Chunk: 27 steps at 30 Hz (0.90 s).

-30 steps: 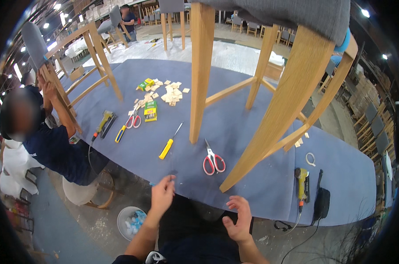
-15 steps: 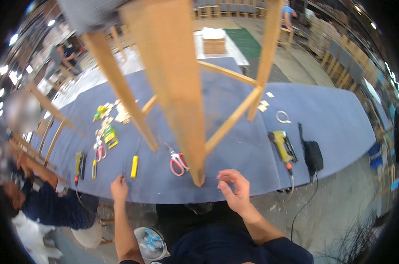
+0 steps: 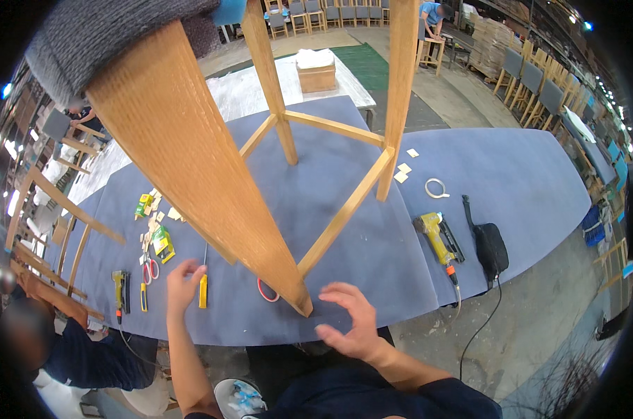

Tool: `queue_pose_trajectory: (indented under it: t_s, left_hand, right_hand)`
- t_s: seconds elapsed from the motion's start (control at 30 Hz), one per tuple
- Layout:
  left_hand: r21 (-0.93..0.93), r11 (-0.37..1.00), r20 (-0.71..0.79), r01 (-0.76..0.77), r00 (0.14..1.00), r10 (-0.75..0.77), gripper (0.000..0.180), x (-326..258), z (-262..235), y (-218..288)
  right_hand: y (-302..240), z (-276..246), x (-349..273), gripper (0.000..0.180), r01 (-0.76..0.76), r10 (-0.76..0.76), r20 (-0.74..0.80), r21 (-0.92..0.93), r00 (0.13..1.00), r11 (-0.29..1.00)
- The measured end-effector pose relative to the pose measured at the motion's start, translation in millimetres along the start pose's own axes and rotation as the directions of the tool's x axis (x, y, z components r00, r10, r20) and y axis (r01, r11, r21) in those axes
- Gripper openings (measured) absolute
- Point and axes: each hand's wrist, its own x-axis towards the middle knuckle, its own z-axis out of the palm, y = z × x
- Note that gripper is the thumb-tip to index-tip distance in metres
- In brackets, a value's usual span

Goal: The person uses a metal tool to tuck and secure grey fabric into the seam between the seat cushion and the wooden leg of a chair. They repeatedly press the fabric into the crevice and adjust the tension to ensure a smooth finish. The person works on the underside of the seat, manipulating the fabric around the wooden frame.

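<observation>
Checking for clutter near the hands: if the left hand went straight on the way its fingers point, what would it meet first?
Probably the yellow-handled tool beside the left hand, or the wooden chair leg just beyond; depth is unclear from this view.

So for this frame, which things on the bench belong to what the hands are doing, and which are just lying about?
In hand:
- wooden stool, standing on the blue bench
- left hand, open, beside the yellow-handled tool
- right hand, open, near the closest stool leg

Lying about:
- yellow power tool
- black pouch
- tape ring
- red scissors
- wooden chips
</observation>
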Motion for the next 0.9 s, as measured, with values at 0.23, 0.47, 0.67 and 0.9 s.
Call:
queue_pose_trajectory:
  t_s: [0.23, 0.47, 0.67, 0.9]
  left_hand:
    - [0.038, 0.699, 0.319, -0.714, 0.671, 0.669, 0.034, 0.8, 126.0, 70.4]
    - [0.264, 0.668, 0.444, -0.696, 0.703, 0.556, 0.043, -54.5, 123.9, 58.0]
    - [0.319, 0.771, 0.279, -0.552, 0.832, 0.480, 0.056, -96.8, 52.1, 66.3]
    - [0.369, 0.877, 0.344, -0.309, 0.921, 0.180, 0.057, -43.9, -23.3, 11.2]
  right_hand:
    - [-68.2, 43.1, 116.8, 0.091, 0.225, -0.202, -0.121, 0.231, 0.972, 0.947]
    - [-115.7, 30.9, 172.5, 0.082, -0.215, 0.177, 0.215, 0.167, 0.960, 0.962]
    - [-100.3, 32.3, 163.5, 0.070, -0.147, 0.127, 0.124, 0.175, 0.984, 0.973]
    - [-125.3, 23.0, 170.1, 0.067, -0.263, 0.219, 0.193, 0.250, 0.956, 0.932]
